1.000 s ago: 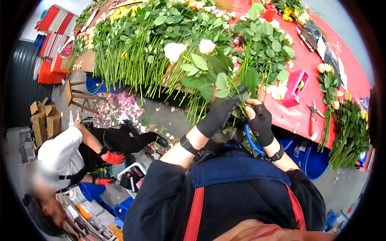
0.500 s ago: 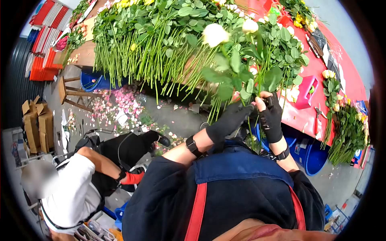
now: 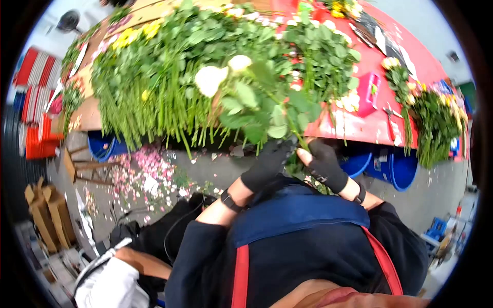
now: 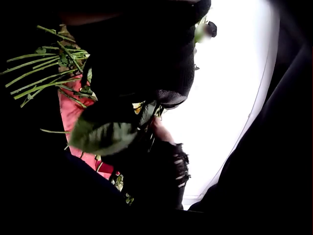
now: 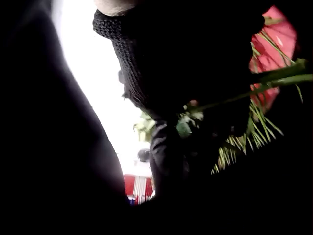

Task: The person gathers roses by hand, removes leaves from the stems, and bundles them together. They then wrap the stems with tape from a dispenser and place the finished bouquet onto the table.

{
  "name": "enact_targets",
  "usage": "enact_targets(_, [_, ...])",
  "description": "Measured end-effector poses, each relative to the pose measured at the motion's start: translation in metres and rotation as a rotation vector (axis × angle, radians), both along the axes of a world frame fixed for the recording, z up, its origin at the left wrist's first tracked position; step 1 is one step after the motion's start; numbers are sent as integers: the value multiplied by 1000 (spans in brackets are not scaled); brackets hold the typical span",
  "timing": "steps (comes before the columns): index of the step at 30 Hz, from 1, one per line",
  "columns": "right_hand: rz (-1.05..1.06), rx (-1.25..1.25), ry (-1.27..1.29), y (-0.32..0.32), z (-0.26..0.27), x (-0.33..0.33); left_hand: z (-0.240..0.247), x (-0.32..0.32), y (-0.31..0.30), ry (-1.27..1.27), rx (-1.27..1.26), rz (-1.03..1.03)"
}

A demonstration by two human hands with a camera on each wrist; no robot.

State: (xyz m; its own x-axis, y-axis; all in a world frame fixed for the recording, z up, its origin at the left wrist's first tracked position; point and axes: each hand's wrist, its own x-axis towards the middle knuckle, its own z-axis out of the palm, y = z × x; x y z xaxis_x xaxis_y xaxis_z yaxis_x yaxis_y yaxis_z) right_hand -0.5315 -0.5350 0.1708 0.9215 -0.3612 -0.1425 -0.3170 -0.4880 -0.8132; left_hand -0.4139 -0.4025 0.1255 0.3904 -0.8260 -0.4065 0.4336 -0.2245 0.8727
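In the head view, two white roses point(image 3: 211, 80) with leafy green stems slant up and left from the hands. The gloved left hand point(image 3: 269, 163) grips their stems from the left. Close beside it, the gloved right hand point(image 3: 325, 165) pinches the stems lower down with bare thumb and fingertips. In the dark left wrist view, a large leaf point(image 4: 103, 136) hangs in front of the right hand point(image 4: 164, 169). The right wrist view shows a green stem point(image 5: 281, 82) running across toward the dark left hand point(image 5: 166, 147); its fingers are hard to make out.
Long rows of cut flowers point(image 3: 169, 97) cover the table behind the hands. On the red cover point(image 3: 382, 123) lie a pink tool point(image 3: 368, 95) and red-handled pruners point(image 3: 394, 126). Blue buckets point(image 3: 403, 171) stand underneath. Petals point(image 3: 146, 172) litter the floor, and a person in white point(image 3: 110, 285) is at lower left.
The head view has shifted. The hands with the roses went right, then back left, staying close together around the stems. The person at lower left now shows lower in view.
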Motion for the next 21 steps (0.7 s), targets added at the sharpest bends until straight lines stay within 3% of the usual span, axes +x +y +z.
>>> enact_targets(1, [-14,46,-39,0,-4,-7,4,-1,-1,71,5,4])
enact_targets(3, [24,13,-142,0,-24,-12,-37,17,18,-727,-318,-271])
enact_targets(4, [59,170,-135,-5,-17,-10,-25,35,9,-1270,-473,-210])
enact_targets(5, [72,257,-83,-8,-12,-9,-22,34,4,-556,-327,-10])
enact_targets(6, [91,344,-30,-13,-10,-8,-21,33,3,-752,-256,-32])
enact_targets(8, [237,194,77,-45,-16,-5,-19,33,3,-1149,-92,-57])
enact_targets(9, [316,120,132,-66,-22,-2,-33,34,4,-1195,-67,-105])
enact_targets(10, [8,187,108,-90,-69,12,-28,29,-3,-1082,-56,-71])
enact_targets(11, [-267,461,-3,-130,-50,19,-22,25,-9,-968,-47,-31])
enact_targets(12, [-427,57,-228,-166,-67,28,-17,20,-16,-857,-41,16])
enact_targets(13, [-490,-403,-115,-207,-81,31,-7,17,-25,-355,-18,113])
enact_targets(14, [-466,-652,-54,-247,-112,32,-7,15,-33,-62,-64,183])
enact_targets(15, [-436,-713,138,-267,-128,38,-7,13,-41,227,-98,281])
enact_targets(16, [-406,-549,195,-274,-135,40,-15,14,-44,304,-194,355])
enact_targets(17, [-288,-597,3,-296,-164,32,-19,16,-45,375,-292,428])
enact_targets(18, [-173,-637,-191,-311,-190,30,-10,17,-46,288,-248,464])
enact_targets(20, [-509,-349,-174,-272,-124,33,6,20,-47,104,-222,481])
enact_targets(21, [-491,-394,-227,-260,-115,24,5,22,-45,5,-237,467])
